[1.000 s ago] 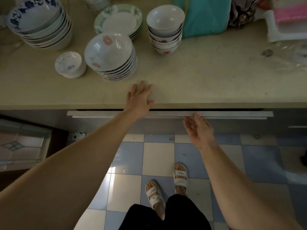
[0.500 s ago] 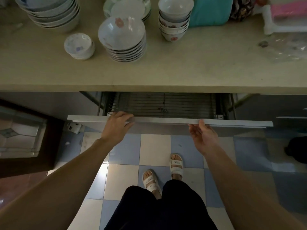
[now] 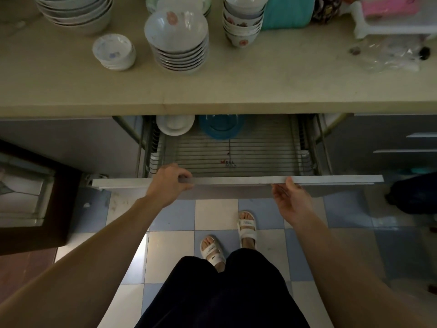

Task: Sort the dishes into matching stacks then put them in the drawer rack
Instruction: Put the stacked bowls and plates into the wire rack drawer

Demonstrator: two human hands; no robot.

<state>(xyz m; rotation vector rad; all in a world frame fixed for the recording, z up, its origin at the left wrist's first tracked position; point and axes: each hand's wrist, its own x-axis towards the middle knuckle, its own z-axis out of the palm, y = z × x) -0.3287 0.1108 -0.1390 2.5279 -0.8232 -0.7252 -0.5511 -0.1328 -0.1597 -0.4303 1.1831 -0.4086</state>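
Drawer front (image 3: 236, 180) now further out; my left hand (image 3: 169, 183) grips it, right hand (image 3: 292, 201) apparently hooked beneath.
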